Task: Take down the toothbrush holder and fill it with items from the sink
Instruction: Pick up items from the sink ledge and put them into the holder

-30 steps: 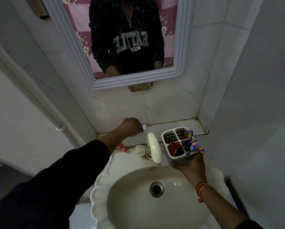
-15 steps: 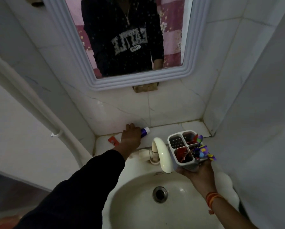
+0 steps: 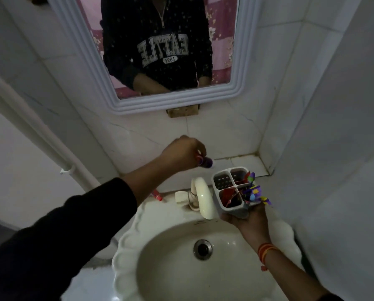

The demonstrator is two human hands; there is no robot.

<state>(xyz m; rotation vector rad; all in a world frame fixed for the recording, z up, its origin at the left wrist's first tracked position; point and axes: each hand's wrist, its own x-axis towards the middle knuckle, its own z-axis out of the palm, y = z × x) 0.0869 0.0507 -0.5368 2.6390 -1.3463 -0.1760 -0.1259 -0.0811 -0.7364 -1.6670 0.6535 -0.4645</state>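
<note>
Item: left hand [image 3: 182, 152]. Half a second ago we saw it pressed down on the tiled ledge [image 3: 242, 162] over a small tube [image 3: 52, 164]; we now find it lifted clear of the ledge, fingers curled shut around that tube [image 3: 54, 164], whose purple end and pale tip stick out toward the right. The tube's long axis runs roughly level, left to right, pointing toward the holder.

Item: right hand [image 3: 250, 218]. We record it in the same place as before, cupped under the toothbrush holder [image 3: 229, 187] from below, fingers closed on its base. The holder sits upright, just right of the white tap [image 3: 203, 197], above the right rim of the sink [image 3: 125, 242]. It has four compartments: the back left one shows only its perforated floor, the front one holds red wrappers, and the right side holds purple and yellow pieces that spill over the edge.

Item: a small red object [image 3: 158, 195] lies on the sink's back rim, left of the tap.

Clearances: we note open air between tube and holder, with the tap's arch below that gap. The corner wall [image 3: 290, 105] stands close on the holder's right.
</note>
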